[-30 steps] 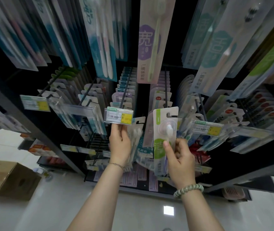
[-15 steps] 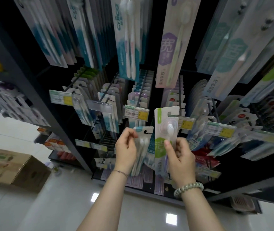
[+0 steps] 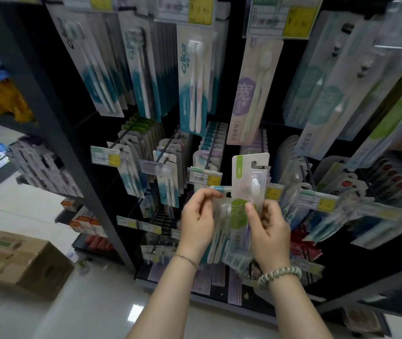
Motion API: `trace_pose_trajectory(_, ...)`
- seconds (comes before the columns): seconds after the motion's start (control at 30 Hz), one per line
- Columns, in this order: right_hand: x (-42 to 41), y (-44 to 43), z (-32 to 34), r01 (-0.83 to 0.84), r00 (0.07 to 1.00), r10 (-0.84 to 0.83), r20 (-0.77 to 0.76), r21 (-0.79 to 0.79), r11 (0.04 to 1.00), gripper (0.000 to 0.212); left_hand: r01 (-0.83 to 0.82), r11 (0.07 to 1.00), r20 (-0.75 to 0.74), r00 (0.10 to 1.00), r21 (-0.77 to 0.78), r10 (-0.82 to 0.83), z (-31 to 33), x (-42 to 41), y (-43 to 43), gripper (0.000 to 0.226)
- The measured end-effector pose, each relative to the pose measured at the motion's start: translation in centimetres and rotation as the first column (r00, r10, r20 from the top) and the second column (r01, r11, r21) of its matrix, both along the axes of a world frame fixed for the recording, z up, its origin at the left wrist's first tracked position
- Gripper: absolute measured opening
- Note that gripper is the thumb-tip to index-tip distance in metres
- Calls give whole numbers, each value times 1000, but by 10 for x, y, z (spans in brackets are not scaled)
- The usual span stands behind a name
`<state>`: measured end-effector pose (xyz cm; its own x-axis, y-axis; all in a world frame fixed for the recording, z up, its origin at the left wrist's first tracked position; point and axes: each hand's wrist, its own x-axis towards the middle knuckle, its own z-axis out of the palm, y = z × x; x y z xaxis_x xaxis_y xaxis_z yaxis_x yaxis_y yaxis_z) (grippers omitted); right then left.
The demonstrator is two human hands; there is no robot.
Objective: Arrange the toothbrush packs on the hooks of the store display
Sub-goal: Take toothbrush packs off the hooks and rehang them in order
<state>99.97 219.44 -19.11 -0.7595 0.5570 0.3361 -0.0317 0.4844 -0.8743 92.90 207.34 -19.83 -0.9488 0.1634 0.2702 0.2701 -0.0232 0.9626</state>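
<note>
My right hand (image 3: 269,232) pinches a white-and-green toothbrush pack (image 3: 246,189) upright in front of the display, thumb on its green label. Its hang hole at the top is off any hook. My left hand (image 3: 198,220) grips a second pack with blue trim (image 3: 219,231) just to the left, partly behind the first one. Black hooks (image 3: 211,152) with price tags (image 3: 203,176) stick out right behind both hands, loaded with rows of packs. Taller packs (image 3: 191,77) hang from the row above.
A dark upright post (image 3: 72,148) borders the display on the left. A cardboard box (image 3: 16,259) sits on the shiny floor at lower left. More hooks with packs (image 3: 390,182) crowd the right side. Lower shelves hold small red boxes (image 3: 83,222).
My left hand dropped from the price tag and took hold of the blue-trimmed pack. The view tilted upward, showing more of the upper row. My right hand keeps the green pack.
</note>
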Motion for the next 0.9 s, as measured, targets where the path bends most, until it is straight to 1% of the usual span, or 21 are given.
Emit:
trace_pose_trajectory(0.1, -1, 3, 7, 17, 1000, -16, -20, 17, 1000, 31, 24, 998, -7, 1000, 64, -24, 15, 0, 3, 30)
trace_pose_trajectory(0.3, 0, 5, 23, 18, 998, -16, -66, 23, 1000, 17, 67, 992, -81, 995, 106, -59, 41, -5, 3, 39)
trace_pose_trajectory(0.6, -5, 16, 32, 32, 996, -31, -85, 11, 999, 34, 86, 989, -135, 988, 124, -69, 70, -16, 5, 53)
trace_pose_trajectory(0.77, -12, 19, 49, 32, 996, -29, -87, 29, 999, 30, 63, 982, -174, 984, 179, -31, 90, -21, 11, 43)
trace_pose_trajectory(0.9, -17, 20, 62, 28, 996, -24, -82, 51, 998, 25, 103, 954, -147, 987, 280, -63, 109, -24, 15, 48)
